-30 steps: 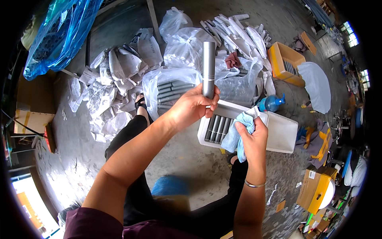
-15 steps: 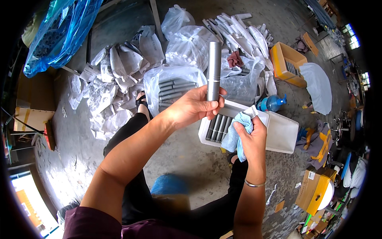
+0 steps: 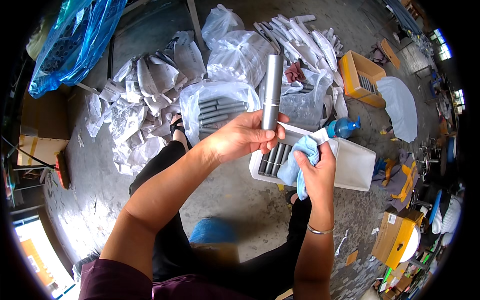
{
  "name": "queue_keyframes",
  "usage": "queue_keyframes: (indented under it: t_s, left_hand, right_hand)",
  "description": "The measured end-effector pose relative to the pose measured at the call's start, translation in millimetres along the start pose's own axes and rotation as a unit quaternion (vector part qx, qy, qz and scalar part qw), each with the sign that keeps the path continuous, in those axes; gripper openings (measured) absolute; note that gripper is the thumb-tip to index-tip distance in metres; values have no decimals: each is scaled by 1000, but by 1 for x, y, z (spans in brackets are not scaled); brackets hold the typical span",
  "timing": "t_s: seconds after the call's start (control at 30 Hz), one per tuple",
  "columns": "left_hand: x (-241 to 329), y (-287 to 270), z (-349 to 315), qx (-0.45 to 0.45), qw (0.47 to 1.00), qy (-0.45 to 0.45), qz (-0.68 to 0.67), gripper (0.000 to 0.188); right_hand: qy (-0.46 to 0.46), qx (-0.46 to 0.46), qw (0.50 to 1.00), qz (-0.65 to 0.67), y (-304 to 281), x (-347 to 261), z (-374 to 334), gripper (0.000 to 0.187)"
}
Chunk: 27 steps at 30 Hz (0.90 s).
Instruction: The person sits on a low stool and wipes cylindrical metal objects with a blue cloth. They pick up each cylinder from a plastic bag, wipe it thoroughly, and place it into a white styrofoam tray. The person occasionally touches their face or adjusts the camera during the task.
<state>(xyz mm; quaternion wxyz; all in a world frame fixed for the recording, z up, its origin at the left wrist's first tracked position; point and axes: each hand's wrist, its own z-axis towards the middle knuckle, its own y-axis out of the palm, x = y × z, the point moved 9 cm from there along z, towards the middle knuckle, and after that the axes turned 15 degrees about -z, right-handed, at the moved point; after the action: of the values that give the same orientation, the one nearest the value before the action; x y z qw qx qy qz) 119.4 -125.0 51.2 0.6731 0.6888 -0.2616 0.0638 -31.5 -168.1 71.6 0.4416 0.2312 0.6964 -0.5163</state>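
i am looking down through the head camera, and the left hand [image 3: 250, 132] is closing its thumb and fingertips around the lower end of a grey tube [image 3: 272, 82]. the tube is pointing away from me, leaning slightly right, and showing a pale line above the grip. the right hand [image 3: 320, 167] is pinching a light blue cloth [image 3: 306, 159] between thumb and fingers, well clear of the tube. something white [image 3: 319, 136] is sticking out above that grip; i am guessing it is paper or a tag, but the view is too small to be sure.

below the hands, a white box [image 3: 255, 165] is holding a row of dark tubes [image 3: 273, 161], the cloth partly covering it. a shallow white tray [image 3: 356, 166] is lying just beside it, and a blue bottle [image 3: 343, 127] is standing near both. further off, a clear bag [image 3: 191, 102] is holding more grey tubes [image 3: 220, 119], with crumpled paper [image 3: 132, 142] spreading to its left.
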Motion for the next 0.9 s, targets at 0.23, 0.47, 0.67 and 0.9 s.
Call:
queue_keyframes:
  t_s: [0.23,0.47,0.67,0.9]
  left_hand:
    - [-5,-7,1,31,997,-13,63,50]
    - [-9,-13,1,84,967,-20,240,38]
    - [-13,-16,6,101,944,29,313,34]
    - [-15,-15,6,123,919,-1,375,40]
  right_hand:
    - [48,85,995,-8,-21,17,0,25]
    - [41,94,974,202,-20,18,3,23]
    - [58,48,955,287,-12,18,4,27]
    - [73,26,952,297,-9,19,7,23]
